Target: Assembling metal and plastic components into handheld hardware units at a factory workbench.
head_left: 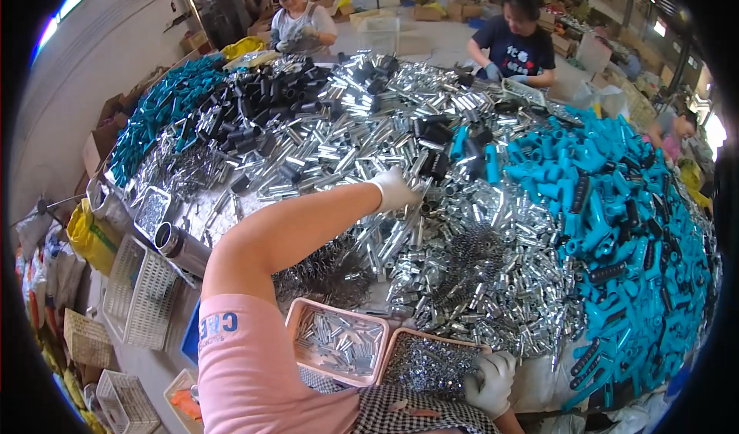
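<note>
My left hand (396,190), in a white glove, reaches out over the middle of a heap of shiny metal tubes (350,153). Its fingers point down at the metal parts and are mostly hidden. Close to my body, my right hand (491,384), also gloved in white, is at the right edge of a pink basket (391,341) of small metal parts. Those fingers are curled closed; what they hold, if anything, is hidden. Left of it stands another pink basket (291,318) with short metal pins. Dark springs (469,261) lie among the metal fittings between my hands.
Teal plastic handles (616,203) are heaped at the right, more teal parts (165,107) at the far left. Black sleeves (265,91) lie towards the back. Two people work across the table; another is at the far right. A steel cup (181,248) and white crates (146,299) are left.
</note>
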Demonstrator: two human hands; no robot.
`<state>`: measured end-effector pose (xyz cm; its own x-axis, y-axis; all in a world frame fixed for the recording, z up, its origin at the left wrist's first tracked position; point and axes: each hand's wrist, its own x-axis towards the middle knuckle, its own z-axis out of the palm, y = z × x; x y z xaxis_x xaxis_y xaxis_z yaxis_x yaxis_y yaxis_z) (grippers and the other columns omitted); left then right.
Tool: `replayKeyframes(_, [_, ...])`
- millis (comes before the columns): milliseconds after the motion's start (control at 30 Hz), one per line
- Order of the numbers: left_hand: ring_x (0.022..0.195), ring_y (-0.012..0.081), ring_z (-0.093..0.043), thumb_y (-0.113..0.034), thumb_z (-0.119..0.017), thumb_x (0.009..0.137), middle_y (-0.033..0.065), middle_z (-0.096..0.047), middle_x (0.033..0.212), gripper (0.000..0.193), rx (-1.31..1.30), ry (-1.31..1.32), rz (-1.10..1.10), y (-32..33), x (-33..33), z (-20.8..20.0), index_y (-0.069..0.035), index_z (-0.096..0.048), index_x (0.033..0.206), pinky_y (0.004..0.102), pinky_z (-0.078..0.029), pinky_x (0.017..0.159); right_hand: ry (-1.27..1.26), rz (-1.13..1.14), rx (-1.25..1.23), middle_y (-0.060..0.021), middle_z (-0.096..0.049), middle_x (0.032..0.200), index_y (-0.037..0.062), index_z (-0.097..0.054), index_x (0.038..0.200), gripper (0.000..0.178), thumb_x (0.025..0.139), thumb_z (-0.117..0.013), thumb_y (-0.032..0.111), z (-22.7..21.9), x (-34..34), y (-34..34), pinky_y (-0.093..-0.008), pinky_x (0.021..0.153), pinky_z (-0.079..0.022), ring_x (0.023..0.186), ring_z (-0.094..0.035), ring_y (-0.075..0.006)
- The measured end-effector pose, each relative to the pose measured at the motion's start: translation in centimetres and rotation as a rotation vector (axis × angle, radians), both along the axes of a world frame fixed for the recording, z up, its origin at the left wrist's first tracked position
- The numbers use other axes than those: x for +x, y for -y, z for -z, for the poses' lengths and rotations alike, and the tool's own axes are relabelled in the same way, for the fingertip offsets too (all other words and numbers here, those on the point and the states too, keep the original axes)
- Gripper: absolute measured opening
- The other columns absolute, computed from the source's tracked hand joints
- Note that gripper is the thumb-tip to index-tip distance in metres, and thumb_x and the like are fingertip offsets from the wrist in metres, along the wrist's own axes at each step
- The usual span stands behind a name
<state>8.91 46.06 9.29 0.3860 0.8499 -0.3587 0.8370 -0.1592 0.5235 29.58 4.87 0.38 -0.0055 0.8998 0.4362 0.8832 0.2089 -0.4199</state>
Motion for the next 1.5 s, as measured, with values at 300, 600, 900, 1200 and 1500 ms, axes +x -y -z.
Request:
replayKeyframes(300, [0.1, 0.0377, -0.068, -0.013, -0.064, 0.08, 0.0257, -0.068, 0.109, 0.068, 0.23, -0.092, 0.287, 4.2, -1.5, 1.3, -0.004, -0.044, 0.144, 0.0431, -0.054, 0.086, 0.085, 0.028, 0.147, -0.013, -0.056, 0.105, 0.0045, -0.061, 0.103, 0.039, 0.065, -0.069, 0.007, -3.8, -2.2, 0.1, -0.048, 0.087, -0.046, 0.097, -0.053, -0.0361])
replayKeyframes(600, [0.079, 0.0363, -0.07, -0.002, -0.055, 0.084, 0.0181, -0.07, 0.085, 0.031, 0.764, -0.048, 0.23, 10.2, -3.8, -1.9, -0.004, -0.058, 0.115, 0.0474, -0.055, 0.067, 0.092, -0.054, 0.163, -0.0131, -0.057, 0.105, 0.006, -0.06, 0.104, 0.039, 0.069, -0.073, 0.018, -6.4, -5.1, 1.0, -0.0482, 0.09, -0.044, 0.099, -0.054, -0.0359])
replayKeyframes(900, [0.078, 0.0347, -0.069, -0.02, -0.067, 0.087, 0.0163, -0.069, 0.084, 0.021, 0.649, 0.363, 0.494, 24.6, -4.8, -2.9, -0.008, -0.068, 0.104, 0.0449, -0.055, 0.07, 0.046, -0.044, 0.276, -0.0141, -0.059, 0.11, 0.0049, -0.06, 0.112, 0.049, 0.068, -0.076, 0.02, -6.7, -9.4, 3.9, -0.055, 0.102, -0.041, 0.104, -0.055, -0.0378])
replayKeyframes(1200, [0.074, 0.0318, -0.068, -0.037, -0.072, 0.085, 0.0163, -0.068, 0.081, 0.034, 0.365, 0.396, 0.39, 32.6, -3.2, -2.3, -0.004, -0.07, 0.09, 0.0421, -0.054, 0.068, -0.601, -0.004, -0.153, -0.0168, -0.064, 0.079, 0.0002, -0.055, 0.124, 0.033, 0.094, -0.053, 0.014, -1.9, -9.9, 8.7, -0.0414, 0.061, -0.051, 0.068, -0.064, -0.0321])
replayKeyframes(1500, [0.097, 0.0369, -0.069, -0.021, -0.064, 0.084, 0.0247, -0.07, 0.101, 0.026, 0.613, -0.037, -0.069, 14.0, 3.0, 6.0, -0.001, -0.069, 0.1, 0.0474, -0.055, 0.085, -1.134, 0.055, -0.478, -0.0046, -0.056, 0.069, -0.0016, -0.057, 0.096, 0.013, 0.084, -0.055, 0.004, -2.9, -6.9, 13.1, -0.0261, 0.052, -0.044, 0.055, -0.052, -0.0126])
